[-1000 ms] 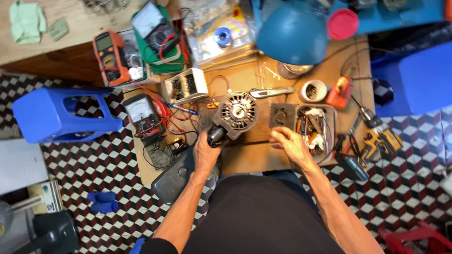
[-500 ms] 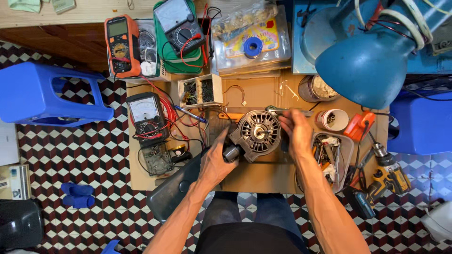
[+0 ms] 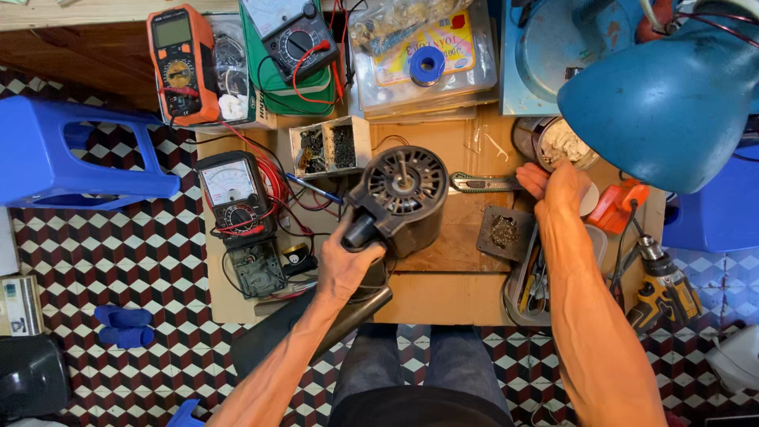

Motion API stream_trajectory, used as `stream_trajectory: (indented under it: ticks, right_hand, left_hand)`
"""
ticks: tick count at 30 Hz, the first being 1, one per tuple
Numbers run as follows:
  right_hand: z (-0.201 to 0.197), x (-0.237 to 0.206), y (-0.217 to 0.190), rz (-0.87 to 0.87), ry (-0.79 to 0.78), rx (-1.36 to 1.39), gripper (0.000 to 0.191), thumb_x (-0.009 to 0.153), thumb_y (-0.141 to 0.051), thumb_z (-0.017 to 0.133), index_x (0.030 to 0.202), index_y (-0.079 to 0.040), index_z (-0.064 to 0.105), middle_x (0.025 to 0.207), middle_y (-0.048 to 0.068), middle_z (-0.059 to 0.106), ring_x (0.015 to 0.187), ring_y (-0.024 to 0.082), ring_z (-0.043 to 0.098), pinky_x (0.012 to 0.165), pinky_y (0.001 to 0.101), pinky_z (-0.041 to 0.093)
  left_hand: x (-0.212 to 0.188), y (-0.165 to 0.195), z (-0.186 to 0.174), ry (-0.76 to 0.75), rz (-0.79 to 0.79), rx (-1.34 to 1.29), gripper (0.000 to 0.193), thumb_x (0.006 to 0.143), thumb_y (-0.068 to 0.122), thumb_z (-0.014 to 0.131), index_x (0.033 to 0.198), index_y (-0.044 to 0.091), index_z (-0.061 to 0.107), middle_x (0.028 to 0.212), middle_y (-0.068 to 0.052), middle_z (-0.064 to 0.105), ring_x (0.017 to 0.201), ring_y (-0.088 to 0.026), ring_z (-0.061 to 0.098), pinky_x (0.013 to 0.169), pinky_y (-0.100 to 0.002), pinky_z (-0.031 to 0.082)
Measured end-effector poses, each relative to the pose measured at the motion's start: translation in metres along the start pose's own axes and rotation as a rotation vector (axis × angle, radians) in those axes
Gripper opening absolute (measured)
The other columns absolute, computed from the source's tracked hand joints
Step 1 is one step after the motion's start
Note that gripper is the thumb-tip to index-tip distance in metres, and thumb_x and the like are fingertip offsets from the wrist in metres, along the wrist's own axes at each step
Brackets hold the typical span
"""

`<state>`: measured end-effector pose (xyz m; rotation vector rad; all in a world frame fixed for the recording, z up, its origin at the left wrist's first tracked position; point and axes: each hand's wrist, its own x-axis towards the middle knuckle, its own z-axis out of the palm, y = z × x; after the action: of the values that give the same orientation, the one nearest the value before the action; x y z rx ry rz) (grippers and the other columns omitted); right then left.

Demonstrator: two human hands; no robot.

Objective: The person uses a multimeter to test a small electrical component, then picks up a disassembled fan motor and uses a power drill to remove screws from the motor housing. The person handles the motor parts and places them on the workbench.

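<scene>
Your left hand (image 3: 341, 265) is wrapped around the dark cylinder that juts off the side of the black electric motor (image 3: 399, 199), fingers curled shut on it. The motor sits tilted on the small wooden workbench (image 3: 443, 296), near the centre of the view, with its vented round face and thin shaft turned up toward you.

Your right hand (image 3: 557, 190) reaches out at about two o'clock from the motor. Its fingers are bent and close together, next to a roll of white tape (image 3: 587, 199) and a round tin (image 3: 563, 144) of pale bits. You cannot tell whether it grips anything, since the fingertips are hidden behind the hand itself. A utility knife (image 3: 484, 183) lies flat between that hand and the motor, at three o'clock from the motor, just beside its housing.

At five o'clock from the knife, a small dark square tray (image 3: 503, 232) holds brownish crumbs. Below your right forearm, a tray of hand tools (image 3: 531, 277) shows at its edge. At nine o'clock from the motor, an analog multimeter (image 3: 231, 194) lies with red leads trailing. At eleven o'clock a small two-part box (image 3: 328, 147) holds dark screws. An orange digital meter (image 3: 180, 63) rests at the far left edge of the bench. A yellow cordless drill (image 3: 662, 289) lies at four o'clock, well apart from the motor. A blue desk lamp (image 3: 664, 99) shade hangs over the upper right corner.
</scene>
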<state>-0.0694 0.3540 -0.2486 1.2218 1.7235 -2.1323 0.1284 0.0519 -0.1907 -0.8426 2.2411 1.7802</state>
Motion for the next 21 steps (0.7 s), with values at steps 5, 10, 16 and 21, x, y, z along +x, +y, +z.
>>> stream_trajectory:
  ticks: [5,10,16,21]
  right_hand:
    - [-0.016,-0.055,0.014,-0.066,-0.058,-0.030,0.038,0.101,-0.015,0.045,0.130,0.010,0.044,0.102,0.030,0.070,0.077,0.036,0.076,0.063,0.0385,0.067]
    - [-0.037,-0.129,0.050,-0.114,-0.213,-0.176,0.042,0.100,-0.018,0.050,0.127,0.012,0.050,0.104,0.027,0.068,0.066,0.038,0.073,0.055,0.0404,0.063]
    - [-0.027,-0.155,0.096,-0.164,-0.268,-0.529,0.042,0.097,-0.020,0.052,0.130,0.006,0.052,0.102,0.029,0.072,0.076,0.035,0.074,0.066,0.0424,0.060]
    - [-0.052,-0.176,0.068,-0.078,-0.216,-0.803,0.070,0.099,-0.039,0.055,0.154,-0.002,0.035,0.102,0.019,0.078,0.095,0.030,0.075,0.087,0.0384,0.055]
  left_hand:
    - [-0.024,0.009,-0.038,-0.085,-0.046,-0.403,0.038,0.081,0.010,0.076,0.116,-0.003,0.071,0.102,-0.008,0.074,0.091,-0.017,0.067,0.084,-0.031,0.054]
    - [-0.036,0.013,-0.094,-0.182,-0.413,-0.809,0.039,0.079,0.018,0.065,0.113,-0.002,0.068,0.102,-0.012,0.075,0.089,-0.023,0.073,0.081,-0.039,0.062]
    - [-0.052,-0.012,-0.087,-0.386,-0.569,-1.175,0.043,0.084,0.021,0.066,0.120,-0.003,0.065,0.108,-0.018,0.074,0.090,-0.029,0.075,0.081,-0.044,0.062]
    - [-0.072,-0.025,-0.056,-0.511,-0.866,-1.174,0.048,0.080,0.025,0.069,0.118,-0.005,0.063,0.106,-0.020,0.073,0.086,-0.031,0.076,0.082,-0.046,0.064]
